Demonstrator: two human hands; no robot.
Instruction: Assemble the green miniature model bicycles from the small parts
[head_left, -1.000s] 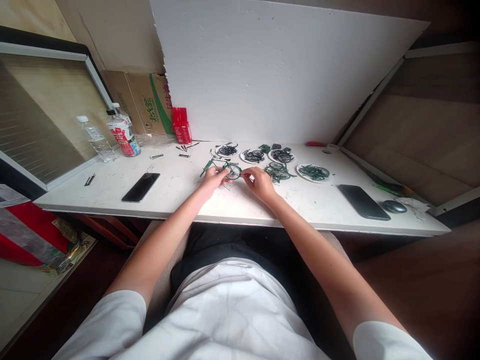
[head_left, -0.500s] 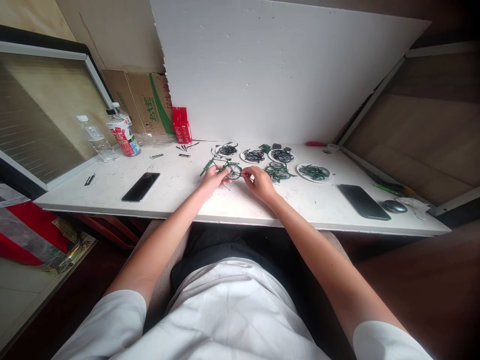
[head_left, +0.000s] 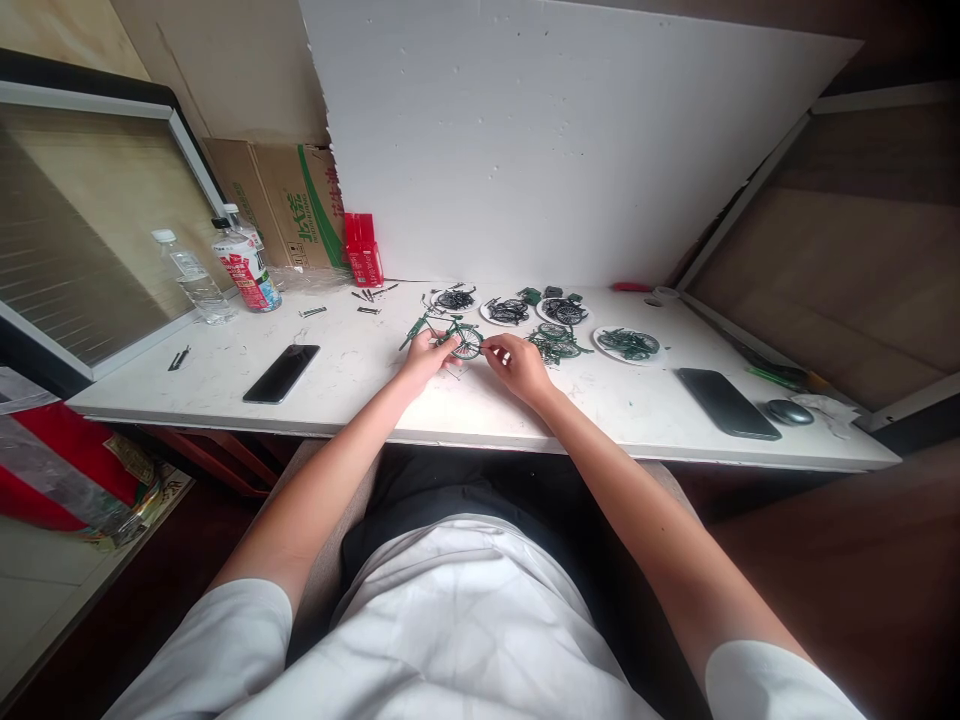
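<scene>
A small green model bicycle [head_left: 466,346] is held over the white table, its wheel toward the right. My left hand [head_left: 429,357] is closed around the bicycle's frame, thumb lying near the wheel. At the right edge of that wheel, my right hand [head_left: 517,362] has its thumb and forefinger pinched together; whatever sits between the fingertips is too small to make out. Just beyond my right hand lies a heap of green bicycle parts [head_left: 559,345]. Plates of black parts [head_left: 508,312] stand behind the bicycle, and a plate of green parts [head_left: 628,345] is farther right.
A phone [head_left: 281,374] lies on the left of the table [head_left: 360,400], a larger dark phone-like slab [head_left: 727,404] and a rounded grey object [head_left: 789,413] on the right. Bottles [head_left: 244,265], a red box [head_left: 364,250] and a carton [head_left: 281,205] stand at the back left.
</scene>
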